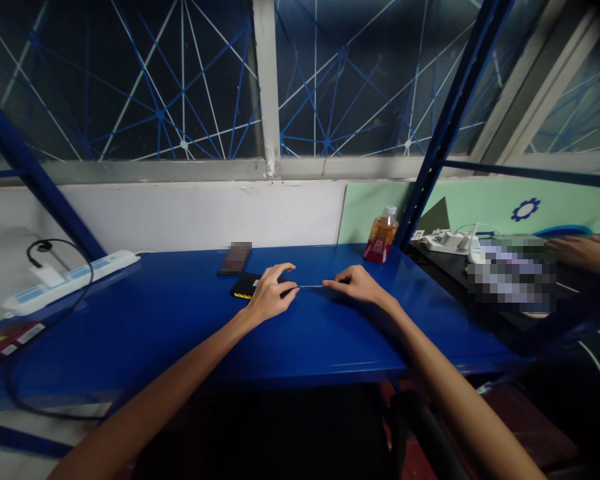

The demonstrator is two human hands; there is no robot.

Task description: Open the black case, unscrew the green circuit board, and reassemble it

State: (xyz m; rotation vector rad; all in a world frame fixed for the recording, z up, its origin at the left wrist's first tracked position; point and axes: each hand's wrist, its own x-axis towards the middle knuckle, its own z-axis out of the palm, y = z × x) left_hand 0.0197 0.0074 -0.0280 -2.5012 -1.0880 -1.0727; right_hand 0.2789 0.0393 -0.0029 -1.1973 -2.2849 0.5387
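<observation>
One thin pale strip (311,287) stretches over the blue table (300,340), its long axis running straight left to right, almost level; the left hand (269,295) pinches its left end, the right hand (357,285) its right end

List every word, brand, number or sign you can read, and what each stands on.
Words, brands, numbers: none legible.
Gear symbol: on the green panel.
Bottle, label: too small.
Red item, white labels: blurred.
Black item, yellow marks: unreadable.
</observation>
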